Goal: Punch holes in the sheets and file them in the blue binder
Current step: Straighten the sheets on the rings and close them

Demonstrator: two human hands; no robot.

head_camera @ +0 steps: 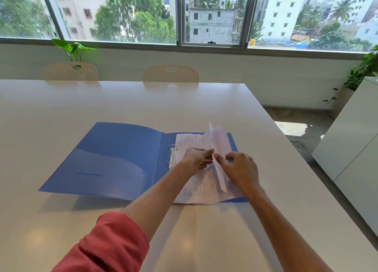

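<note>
Counter (102,112): broad white top that carries everything; smooth, so a binder or loose paper would likely slide on it if pushed.
Binder (114,155): blue, lying open and flat near the middle of the counter, its left cover bare with a clear inner pocket. The covers look like thin, flexible plastic; judged light, best steadied by pressing a cover flat or lifted by the spine.
Sheets (196,185): thin printed paper lying on the right half of the binder, the near edge overhanging its lower rim. Light, limp and easily creased or torn, above all at the punched margin; whether holes are present cannot be told.
Raised sheet (219,149): one or more leaves standing on edge above the stack, curved and translucent. Best held at an edge with light pressure.
Left hand (197,158): grip narrow, fingers pinching the raised sheet at its left side.
Right hand (239,167): grip narrow, fingers curled about the same sheet from the right.
Rings (172,157): two metal loops at the spine, just left of the sheets; rigid, appear closed.
</note>
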